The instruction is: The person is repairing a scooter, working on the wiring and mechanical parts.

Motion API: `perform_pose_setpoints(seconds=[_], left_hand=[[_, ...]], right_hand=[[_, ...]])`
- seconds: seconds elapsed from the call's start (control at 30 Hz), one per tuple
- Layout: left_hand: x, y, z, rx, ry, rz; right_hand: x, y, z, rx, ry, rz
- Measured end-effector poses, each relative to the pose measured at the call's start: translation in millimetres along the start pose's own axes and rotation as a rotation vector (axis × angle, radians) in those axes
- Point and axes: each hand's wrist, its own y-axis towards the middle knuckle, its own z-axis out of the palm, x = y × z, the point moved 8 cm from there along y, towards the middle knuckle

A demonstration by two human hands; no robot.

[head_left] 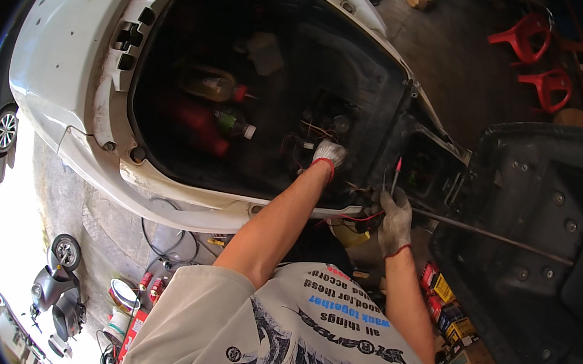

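Observation:
My gloved left hand [328, 154] reaches down among wires [311, 129] in the black under-seat compartment [235, 160] of a white scooter [64, 64]; its fingertips are hidden. My gloved right hand [394, 218], at the compartment's right edge beside red and black leads [356, 218], is closed round a slender pink-tipped tool [398, 168]. Inside the compartment lie a bottle with a red cap [212, 85], a white-capped bottle [229, 122] and a pale item [264, 53], all dimly lit.
The raised seat [541, 185] and a thin metal rod [498, 236] fill the right. Red plastic chairs [528, 36] stand behind. Boxes [462, 337] are stacked lower right. A parked scooter [56, 291], a car [0, 129] and looped hoses [167, 228] are on the left.

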Motion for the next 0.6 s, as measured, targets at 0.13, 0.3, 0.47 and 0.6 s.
perform_pose_setpoints(seconds=[0.13, 0.3, 0.47, 0.6], left_hand=[[19, 1, 12, -0.045, -0.385, -0.336], [-22, -28, -10, -0.059, -0.367, -0.244], [-3, -50, -12, -0.256, -0.493, -0.265], [-10, -46, -12, -0.302, -0.438, -0.344]], right_hand=[[3, -4, -11, 0.006, -0.052, -0.035], [-2, 2, -27, -0.007, -0.063, -0.035], [1, 11, -21, -0.002, -0.170, -0.036], [2, 17, -26, -0.034, -0.155, -0.036]])
